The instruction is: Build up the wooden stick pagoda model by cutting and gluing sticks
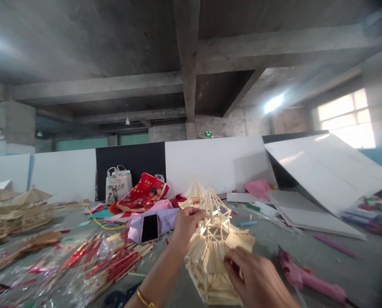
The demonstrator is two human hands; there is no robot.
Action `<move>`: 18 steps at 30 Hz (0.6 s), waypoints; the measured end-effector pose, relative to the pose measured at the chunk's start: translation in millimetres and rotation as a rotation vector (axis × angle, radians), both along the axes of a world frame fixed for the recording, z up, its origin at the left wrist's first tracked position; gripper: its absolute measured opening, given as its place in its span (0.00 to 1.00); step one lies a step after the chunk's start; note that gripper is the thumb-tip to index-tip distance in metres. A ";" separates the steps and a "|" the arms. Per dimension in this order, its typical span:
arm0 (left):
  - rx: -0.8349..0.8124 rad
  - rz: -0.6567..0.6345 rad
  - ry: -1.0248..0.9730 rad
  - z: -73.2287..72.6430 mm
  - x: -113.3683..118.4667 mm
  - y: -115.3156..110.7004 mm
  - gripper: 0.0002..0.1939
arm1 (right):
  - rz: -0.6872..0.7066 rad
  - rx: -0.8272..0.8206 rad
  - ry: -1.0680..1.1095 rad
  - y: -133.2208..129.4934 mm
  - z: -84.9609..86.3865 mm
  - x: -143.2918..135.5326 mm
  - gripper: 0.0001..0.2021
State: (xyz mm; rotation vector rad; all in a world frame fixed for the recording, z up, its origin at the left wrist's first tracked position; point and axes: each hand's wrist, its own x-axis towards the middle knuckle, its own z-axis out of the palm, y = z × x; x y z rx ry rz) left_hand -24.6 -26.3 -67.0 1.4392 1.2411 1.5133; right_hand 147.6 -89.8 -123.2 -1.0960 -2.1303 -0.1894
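A model building of pale wooden sticks [215, 254] stands on the grey table, with slatted lower roofs and a pointed frame on top. My left hand [189, 220] reaches to the left side of its upper frame, fingers pinched together; what they grip is too small to make out. Near the lower right roof is my right hand [250, 271], its fingers curled and slightly blurred, so whether it holds anything is hidden. Behind the model rises another pointed stick frame [195, 189].
A pink glue gun [309, 280] lies at the right. Left are bundled red-tipped sticks [114, 265] in plastic, a phone [150, 228] on purple cloth, and a red bag [144, 192]. White boards [315, 214] rest at the back right. More stick models [21, 209] stand far left.
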 end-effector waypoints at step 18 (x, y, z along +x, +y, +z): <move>0.034 -0.027 -0.029 -2.0 -27.4 -29.6 0.16 | -0.187 0.198 -0.245 49.1 69.6 -14.6 0.12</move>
